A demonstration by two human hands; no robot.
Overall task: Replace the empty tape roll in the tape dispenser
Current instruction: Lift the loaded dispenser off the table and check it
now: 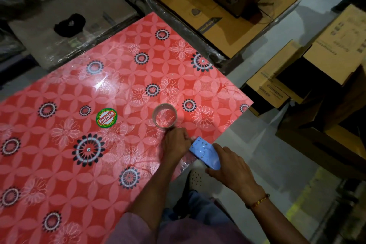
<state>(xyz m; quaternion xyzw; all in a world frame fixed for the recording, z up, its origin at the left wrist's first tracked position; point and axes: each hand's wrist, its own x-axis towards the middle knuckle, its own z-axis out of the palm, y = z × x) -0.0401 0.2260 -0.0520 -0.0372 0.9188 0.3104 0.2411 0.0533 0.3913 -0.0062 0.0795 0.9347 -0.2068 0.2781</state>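
A thin brown tape roll (164, 115) lies flat on the red flowered table (83, 89), near its right edge. My left hand (176, 143) rests just below the roll, fingers closed on the near end of the blue tape dispenser (206, 153). The dispenser sits at the table's right edge, partly over it. My right hand (227, 166) grips the dispenser's lower right side. The dispenser's hub is partly hidden by my fingers.
Brown cardboard boxes (223, 20) are stacked beyond the table's far right, and more boxes (281, 77) stand on the floor to the right. A plastic-wrapped pack with a black object (69, 24) lies at the back left. My feet and grey floor are below the table's edge.
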